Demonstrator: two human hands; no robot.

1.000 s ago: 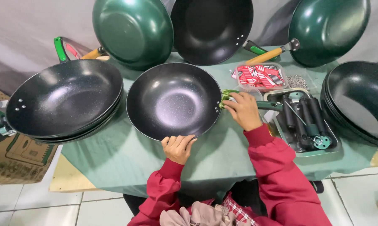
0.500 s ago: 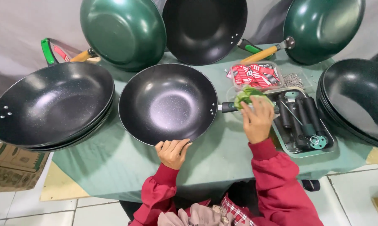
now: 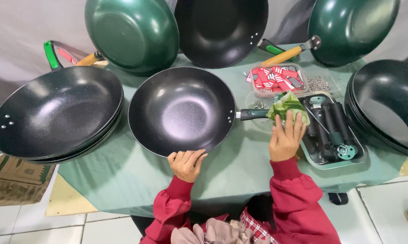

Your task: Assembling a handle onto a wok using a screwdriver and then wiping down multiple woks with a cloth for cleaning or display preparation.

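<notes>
Our left hand (image 3: 187,163) curls its fingers (image 3: 182,157) over the near rim of the round black non-stick wok (image 3: 181,110) on the green-covered desk (image 3: 122,171). Our right hand (image 3: 285,139) holds crumpled green plastic wrap (image 3: 286,106) at its fingertips, over the wok's dark handle (image 3: 253,114).

Sitting mid-counter (image 3: 122,180): one wok (image 3: 182,110), handle (image 3: 253,114) pointing to 3 o'clock. Stacking at 9 o'clock: more pans (image 3: 54,118). Leaning at 11, 12 and 1 o'clock: three upturned woks (image 3: 131,34). Lying at 3 o'clock: a tray (image 3: 330,158) holding handles; behind it, at 2 o'clock, a tub (image 3: 278,79). Stacking past the tray: further pans (image 3: 387,106).
</notes>
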